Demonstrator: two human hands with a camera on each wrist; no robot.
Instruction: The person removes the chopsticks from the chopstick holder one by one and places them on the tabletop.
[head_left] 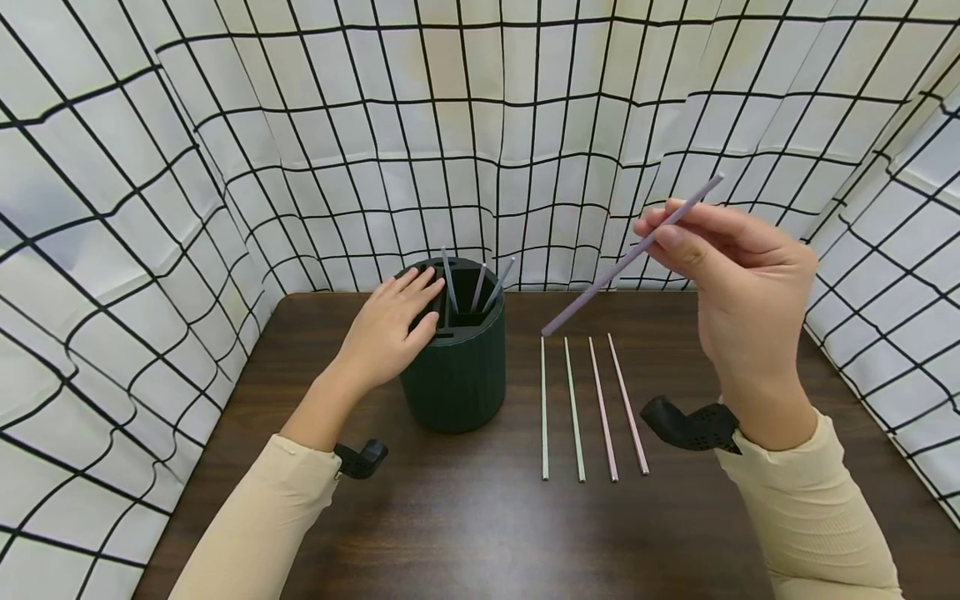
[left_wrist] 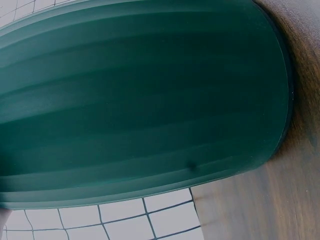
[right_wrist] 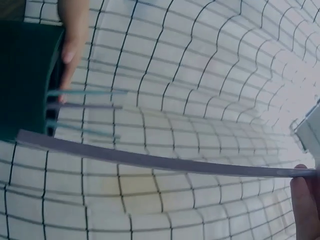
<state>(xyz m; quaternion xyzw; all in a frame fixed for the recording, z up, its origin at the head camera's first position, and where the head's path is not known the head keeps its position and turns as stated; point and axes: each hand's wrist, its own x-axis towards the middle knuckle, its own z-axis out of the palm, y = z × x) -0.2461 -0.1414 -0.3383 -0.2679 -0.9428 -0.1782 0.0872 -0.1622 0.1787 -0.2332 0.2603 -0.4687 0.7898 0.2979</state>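
Note:
In the head view my right hand (head_left: 750,267) pinches a thin purple stick (head_left: 600,282) between thumb and fingers, raised and slanting down to the left. Its lower end hangs just above the tops of the sticks on the table. My left hand (head_left: 390,321) rests over the rim of a dark green, ribbed pen holder (head_left: 453,383), fingers spread and fairly straight. Two bluish sticks (head_left: 450,283) and one purple stick (head_left: 478,287) stand in the holder's open compartment. The holder's ribbed side (left_wrist: 150,100) fills most of the left wrist view.
Right of the holder, two pale green sticks (head_left: 544,408) and two pink sticks (head_left: 603,408) lie roughly side by side on the dark wooden table (head_left: 465,517). A white curtain (head_left: 570,133) with black grid lines surrounds the table's back and sides.

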